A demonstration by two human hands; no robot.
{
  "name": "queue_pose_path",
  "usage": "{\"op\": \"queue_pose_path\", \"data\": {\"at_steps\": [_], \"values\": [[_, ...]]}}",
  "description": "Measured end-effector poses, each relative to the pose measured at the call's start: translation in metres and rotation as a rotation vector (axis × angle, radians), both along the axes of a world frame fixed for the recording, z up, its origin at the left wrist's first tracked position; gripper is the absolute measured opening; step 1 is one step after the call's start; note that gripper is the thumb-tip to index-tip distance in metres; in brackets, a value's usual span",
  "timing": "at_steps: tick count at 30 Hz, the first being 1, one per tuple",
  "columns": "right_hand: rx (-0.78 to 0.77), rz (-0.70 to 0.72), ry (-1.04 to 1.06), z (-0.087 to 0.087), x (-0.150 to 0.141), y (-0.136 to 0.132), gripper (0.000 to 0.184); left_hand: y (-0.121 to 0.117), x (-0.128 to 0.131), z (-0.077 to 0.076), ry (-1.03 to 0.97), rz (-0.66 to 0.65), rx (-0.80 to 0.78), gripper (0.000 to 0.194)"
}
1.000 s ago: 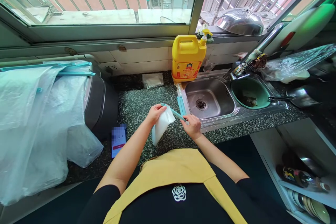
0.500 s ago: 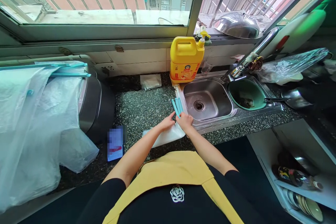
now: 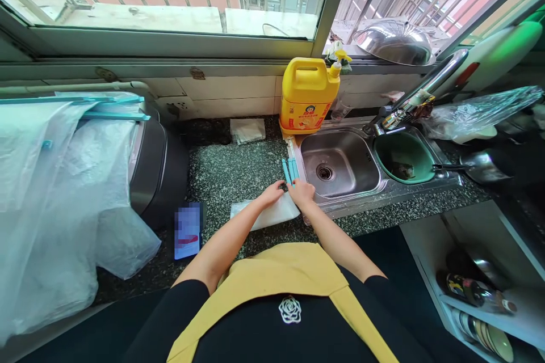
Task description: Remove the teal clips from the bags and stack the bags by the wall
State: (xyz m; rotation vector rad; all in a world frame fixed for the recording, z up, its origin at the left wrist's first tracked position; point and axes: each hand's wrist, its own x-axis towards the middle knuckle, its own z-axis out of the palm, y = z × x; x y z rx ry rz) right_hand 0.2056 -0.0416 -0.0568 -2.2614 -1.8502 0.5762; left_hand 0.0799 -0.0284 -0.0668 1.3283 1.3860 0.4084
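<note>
A folded, translucent white plastic bag (image 3: 276,215) lies on the counter close to my body. Its light-blue edge strips (image 3: 290,169) stick out side by side beyond my fingers, beside the sink. My right hand (image 3: 302,193) is closed around the bag at the base of these strips. Just to the left, my left hand (image 3: 271,194) has its fingers pinched at the bag's upper edge, close to the right fingertips. The exact grip of both hands is partly hidden by the backs of the hands.
Right of my hands is a steel sink (image 3: 361,187) with a green basin (image 3: 404,176) under the faucet (image 3: 398,116). A yellow jug (image 3: 307,93) stands behind. On the left, more blue-edged plastic bags (image 3: 102,181) drape over a black appliance (image 3: 157,170), near a blue packet (image 3: 187,229).
The view has shifted slightly. My left fingertips have drawn a little away from the blue strips; the right hand keeps its hold on the bag.
</note>
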Motion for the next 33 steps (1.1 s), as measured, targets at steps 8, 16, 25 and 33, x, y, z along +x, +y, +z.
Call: {"op": "queue_pose_path", "data": {"at_steps": [8,16,25,33], "values": [[-0.066,0.154,0.793,0.032,0.016,-0.024,0.037,-0.02,-0.023,0.031,-0.144,0.215,0.232,0.028],[0.054,0.283,0.78,0.067,-0.002,-0.027,0.035,-0.036,-0.045,0.066,-0.265,0.174,0.357,0.04],[0.274,0.499,0.583,0.089,-0.007,-0.014,0.034,-0.049,-0.064,0.069,-0.233,0.111,0.272,0.021],[0.24,0.55,0.583,0.065,-0.029,0.009,0.029,-0.084,-0.131,0.026,0.296,0.218,0.355,0.012]]}}
